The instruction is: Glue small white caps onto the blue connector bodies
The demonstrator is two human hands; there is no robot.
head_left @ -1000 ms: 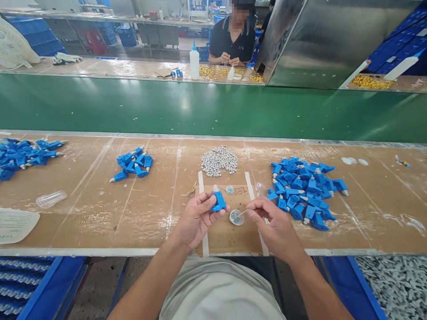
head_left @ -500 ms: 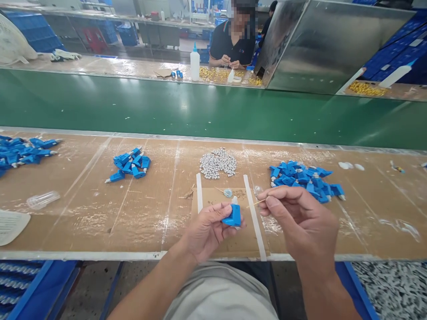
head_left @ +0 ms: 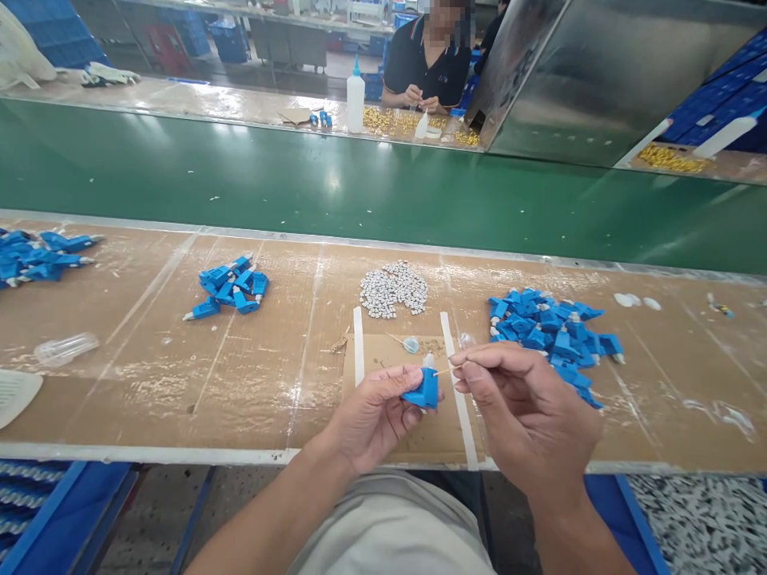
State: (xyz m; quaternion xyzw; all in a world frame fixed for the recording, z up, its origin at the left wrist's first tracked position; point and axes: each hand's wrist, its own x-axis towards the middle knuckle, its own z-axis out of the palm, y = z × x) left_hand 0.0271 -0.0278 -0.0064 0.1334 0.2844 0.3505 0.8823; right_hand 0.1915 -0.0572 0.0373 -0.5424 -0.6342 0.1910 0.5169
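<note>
Between its thumb and fingers, my left hand (head_left: 380,411) holds a blue plastic part (head_left: 424,389) with a whitish tip pointing up. My right hand (head_left: 527,411) pinches a thin wooden stick (head_left: 444,370), whose far end meets the upper right edge of the blue part. Both hands are over a cardboard piece (head_left: 383,351) edged by two white strips. A small translucent bluish cap (head_left: 411,344) with another stick lies on it. Just beyond is a pile of small grey pieces (head_left: 392,289).
Piles of blue parts lie at right (head_left: 554,327), centre-left (head_left: 231,286) and far left (head_left: 41,257). A clear plastic tube (head_left: 65,349) rests at left. Beyond the green belt (head_left: 269,184), a person (head_left: 428,64) sits near a white bottle (head_left: 355,100) and gold pieces.
My right hand has moved left, bringing the stick to the blue part, which is now tilted a little. More blue parts show at the near side of the right pile. The view has shifted slightly.
</note>
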